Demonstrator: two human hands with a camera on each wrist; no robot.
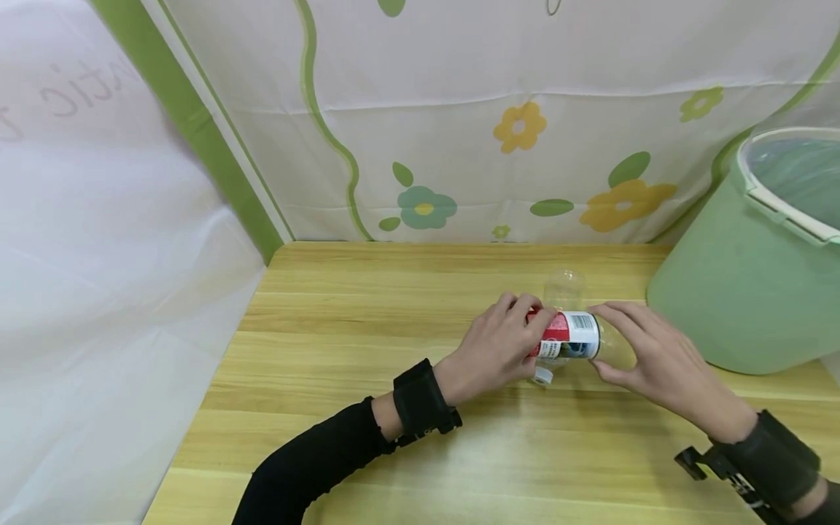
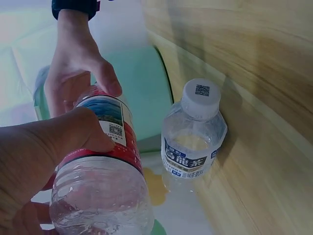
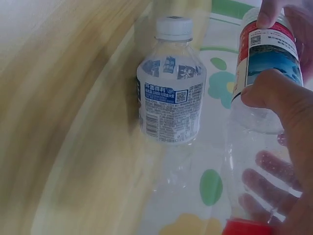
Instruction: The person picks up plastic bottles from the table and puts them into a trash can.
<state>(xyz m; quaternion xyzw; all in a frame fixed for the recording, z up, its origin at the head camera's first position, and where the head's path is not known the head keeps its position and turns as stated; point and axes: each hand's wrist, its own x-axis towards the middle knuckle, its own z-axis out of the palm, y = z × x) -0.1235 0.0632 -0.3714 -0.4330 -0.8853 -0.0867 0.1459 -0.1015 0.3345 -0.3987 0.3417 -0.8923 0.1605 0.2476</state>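
Observation:
A clear plastic bottle with a red, white and blue label (image 1: 580, 335) lies sideways between my two hands. My left hand (image 1: 499, 343) grips its left part, fingers over the top and thumb on the near side. On its other end, my right hand (image 1: 656, 357) holds the clear part, with thumb and fingers around it. A red cap (image 3: 247, 228) shows at that end in the right wrist view. Beneath the held bottle, a second clear bottle (image 2: 188, 142) with a white cap (image 1: 542, 375) and a blue-and-white label (image 3: 171, 107) lies on the table, its cap towards me.
A light green bin (image 1: 741, 277) with a plastic liner stands at the right, close to my right hand. The wooden table (image 1: 367, 313) ends at a white curtain (image 1: 459, 65) with flowers printed on it. Another white sheet (image 1: 118, 277) hangs along the left side.

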